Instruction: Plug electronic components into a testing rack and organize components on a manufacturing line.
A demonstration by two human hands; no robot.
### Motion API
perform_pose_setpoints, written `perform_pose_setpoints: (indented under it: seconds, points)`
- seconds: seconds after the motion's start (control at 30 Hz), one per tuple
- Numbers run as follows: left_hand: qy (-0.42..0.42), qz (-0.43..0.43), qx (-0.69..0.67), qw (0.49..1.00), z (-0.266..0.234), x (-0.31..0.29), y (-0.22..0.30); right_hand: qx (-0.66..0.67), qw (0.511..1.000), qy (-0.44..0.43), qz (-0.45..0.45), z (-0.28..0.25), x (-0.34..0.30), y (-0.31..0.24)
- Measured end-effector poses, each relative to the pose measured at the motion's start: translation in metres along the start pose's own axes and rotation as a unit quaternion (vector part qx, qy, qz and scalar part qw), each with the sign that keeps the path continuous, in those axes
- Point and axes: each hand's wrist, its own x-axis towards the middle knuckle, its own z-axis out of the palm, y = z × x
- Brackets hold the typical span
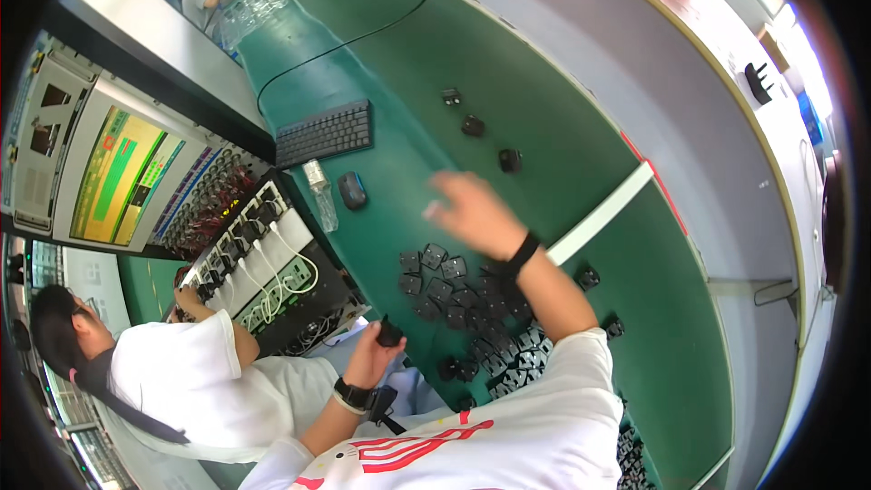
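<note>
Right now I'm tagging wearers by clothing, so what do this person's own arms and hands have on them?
Both hands are bare, no gloves. The right hand has a plain black band around its wrist, and a short white sleeve covers the upper arm. The left hand has a black watch-like wristband with a pale edge. The white shirt carries a red cartoon print.

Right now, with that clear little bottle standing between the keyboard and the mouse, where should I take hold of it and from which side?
Grip the clear bottle around its straight middle body, coming from the mouse side. It stands roughly upright and is slim, so a sideways wrap should suit it, I think; the keyboard crowds its cap end and the test rack its other side. The right hand is nearest.
</note>
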Motion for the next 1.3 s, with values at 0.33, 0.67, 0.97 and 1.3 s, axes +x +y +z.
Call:
perform_pose_setpoints:
  seconds: [0.33, 0.67, 0.97, 1.3]
  points:
    - [-0.095, 0.046, 0.120, 0.987, 0.065, -0.013, 0.035, -0.076, 0.993, 0.053, 0.069, 0.057, -0.036, 0.007]
    - [0.004, 0.065, 0.281, 0.957, 0.001, -0.041, 0.007, -0.052, 0.851, 0.265, 0.450, -0.038, -0.071, 0.063]
    - [-0.031, 0.070, 0.379, 0.922, 0.004, -0.047, -0.011, -0.056, 0.643, 0.237, 0.726, -0.064, -0.239, 0.085]
    - [-0.029, 0.072, 0.398, 0.914, -0.011, -0.056, -0.039, -0.163, 0.744, 0.161, 0.627, -0.012, -0.205, 0.099]
